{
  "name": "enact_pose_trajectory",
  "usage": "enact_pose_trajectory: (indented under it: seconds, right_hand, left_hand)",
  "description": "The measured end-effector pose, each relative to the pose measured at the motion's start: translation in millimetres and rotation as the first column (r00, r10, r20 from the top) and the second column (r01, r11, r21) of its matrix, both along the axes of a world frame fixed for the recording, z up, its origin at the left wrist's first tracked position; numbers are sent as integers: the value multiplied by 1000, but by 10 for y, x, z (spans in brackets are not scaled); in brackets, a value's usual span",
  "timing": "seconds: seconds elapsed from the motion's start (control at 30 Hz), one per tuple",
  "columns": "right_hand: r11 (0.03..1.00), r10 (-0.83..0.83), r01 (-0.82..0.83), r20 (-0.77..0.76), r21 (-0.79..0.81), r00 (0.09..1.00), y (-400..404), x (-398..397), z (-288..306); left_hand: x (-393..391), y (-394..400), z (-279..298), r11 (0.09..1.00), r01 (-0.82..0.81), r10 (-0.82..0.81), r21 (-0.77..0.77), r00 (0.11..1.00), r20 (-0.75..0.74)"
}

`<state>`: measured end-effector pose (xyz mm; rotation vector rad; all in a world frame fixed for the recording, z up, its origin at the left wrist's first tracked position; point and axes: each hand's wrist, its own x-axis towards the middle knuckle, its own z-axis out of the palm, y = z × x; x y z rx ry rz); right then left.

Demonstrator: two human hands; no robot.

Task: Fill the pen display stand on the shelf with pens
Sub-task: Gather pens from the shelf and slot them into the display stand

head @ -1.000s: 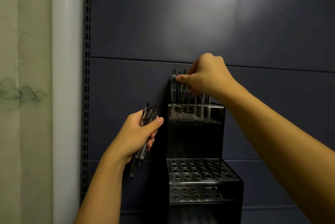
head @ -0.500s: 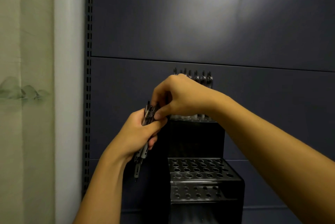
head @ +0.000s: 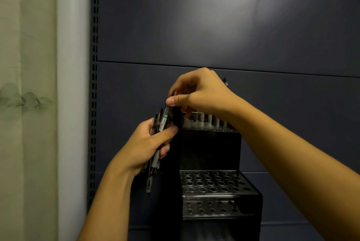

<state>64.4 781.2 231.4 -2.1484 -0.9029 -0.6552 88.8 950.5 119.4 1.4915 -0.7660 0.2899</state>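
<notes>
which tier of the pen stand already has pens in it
The top tier: pale pen barrels stand in a row there, behind the right hand. The middle tier and bottom tier show only bare holes.

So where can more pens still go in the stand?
The lower tiers of the stand show only open holes, below the black front wall. The top tier is crowded: pens stand in a row there, and the right hand hovers above it.

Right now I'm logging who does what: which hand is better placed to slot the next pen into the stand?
Right. The right hand already pinches one pen from the bundle that the left hand grips, and it is beside the stand.
</notes>
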Motion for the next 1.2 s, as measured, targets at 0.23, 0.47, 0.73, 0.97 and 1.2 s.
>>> enact_pose_trajectory:
  seconds: [0.23,0.47,0.73,0.97,1.2]
  right_hand:
    - [978,171,-188,-172,-89,970,-71,16,31]
    - [972,236,-237,-116,5,965,-86,55,18]
    - [803,187,-147,-10,578,982,-214,-36,415]
    - [879,-329,253,130,404,935,-391,-31,504]
    - [855,-479,411,176,317,860,-395,121,430]
  left_hand:
    - [2,2,3,997,62,-62,-38,998,11]
    - [13,-28,-14,998,56,-56,-37,998,10]
    - [80,-13,-39,992,-61,54,-112,996,-65]
    - [62,-73,-30,980,-141,134,-143,989,-58]
    - [56,-103,-35,974,-162,153,-157,986,-68]
